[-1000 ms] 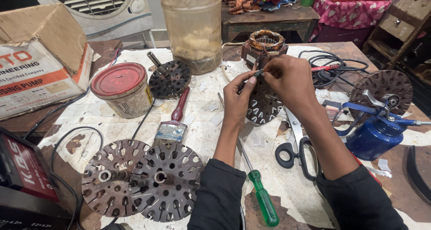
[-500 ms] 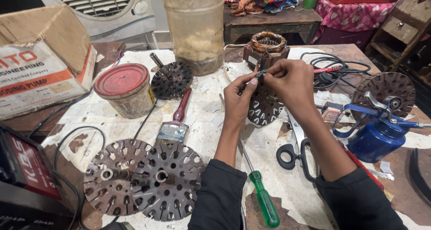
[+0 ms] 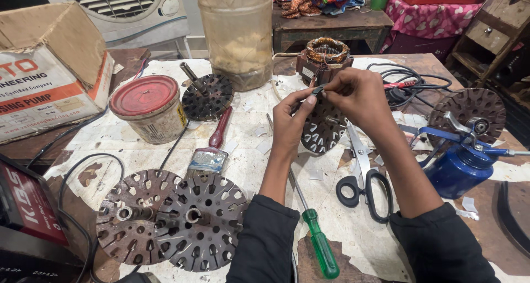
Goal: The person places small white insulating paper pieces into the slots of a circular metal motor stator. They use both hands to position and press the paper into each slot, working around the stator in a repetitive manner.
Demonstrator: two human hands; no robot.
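Note:
My left hand [image 3: 288, 117] and my right hand [image 3: 354, 98] meet above the table and pinch one small dark part [image 3: 318, 90] between their fingertips. Just beyond the hands stands a motor stator with copper windings [image 3: 327, 52]. Under the hands lies a round slotted metal motor cover [image 3: 323, 129]. A green-handled screwdriver [image 3: 317, 243] lies along my left forearm. Black-handled scissors [image 3: 361, 175] lie below my right wrist.
Two slotted motor covers [image 3: 171, 221] overlap at the front left, beside a paintbrush [image 3: 212, 149]. A red-lidded tin [image 3: 148, 107], another rotor disc [image 3: 207, 95] and a big plastic jar [image 3: 237, 32] stand behind. A blue oil can [image 3: 459, 162] and cables [image 3: 406, 84] are right; a cardboard box [image 3: 47, 70] left.
The hands stay together on the small part, with only slight finger shifts. The view has drifted a little; nothing on the table has moved.

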